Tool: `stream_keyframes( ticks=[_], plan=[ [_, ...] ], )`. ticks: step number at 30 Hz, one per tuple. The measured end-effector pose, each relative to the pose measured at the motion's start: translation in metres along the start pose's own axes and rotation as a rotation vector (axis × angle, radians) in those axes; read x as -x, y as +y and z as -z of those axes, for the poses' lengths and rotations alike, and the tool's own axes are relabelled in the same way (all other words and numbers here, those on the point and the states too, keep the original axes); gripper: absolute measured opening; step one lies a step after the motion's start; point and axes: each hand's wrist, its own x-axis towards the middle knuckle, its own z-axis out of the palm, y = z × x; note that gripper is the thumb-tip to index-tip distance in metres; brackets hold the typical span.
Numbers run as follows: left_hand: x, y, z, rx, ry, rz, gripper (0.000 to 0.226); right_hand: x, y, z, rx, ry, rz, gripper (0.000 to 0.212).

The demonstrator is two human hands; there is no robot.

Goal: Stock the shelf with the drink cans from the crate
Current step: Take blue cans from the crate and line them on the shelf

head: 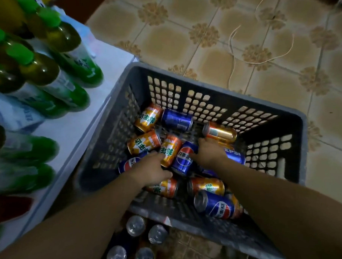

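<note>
A grey perforated crate stands on the tiled floor and holds several orange and blue drink cans lying on their sides. My left hand lies palm down on the cans at the crate's left. Its fingertips touch an orange can, and a blue can sits beside the wrist. My right hand is curled over the pile's middle, between a blue can and another blue can. Both palms hide what lies under them. The white shelf is at the left.
Green-capped bottles stand in rows on the white shelf. Below the crate's near edge, several upright cans show their silver tops. A thin string trails over the tiled floor beyond the crate.
</note>
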Motion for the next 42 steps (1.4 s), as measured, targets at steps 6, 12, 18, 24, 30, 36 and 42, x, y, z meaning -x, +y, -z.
stream_keyframes(
  ticks=[6,12,18,24,30,36,42],
  plan=[
    [-0.029,-0.016,-0.009,-0.03,-0.064,0.008,0.086,-0.027,-0.005,-0.031,0.328,-0.016,0.018,0.081],
    [-0.028,-0.021,-0.016,-0.009,-0.108,0.034,0.089,-0.016,-0.009,-0.037,0.131,0.026,0.149,0.059],
    [-0.006,-0.01,-0.013,0.199,-0.074,-0.043,0.073,0.019,-0.021,-0.025,-0.363,0.016,0.252,0.054],
    [0.067,0.019,0.018,0.609,0.066,-0.198,0.079,0.082,-0.05,0.051,-0.822,0.074,0.217,0.093],
    [0.191,0.046,0.086,0.753,0.449,-0.352,0.061,0.179,-0.115,0.148,-1.094,0.194,0.354,0.077],
    [0.341,0.04,0.128,0.769,0.65,-0.428,0.061,0.293,-0.201,0.207,-1.104,0.191,0.618,0.044],
    [0.507,0.0,0.152,0.659,0.907,-0.47,0.062,0.421,-0.298,0.249,-1.023,0.218,0.91,0.05]
  ],
)
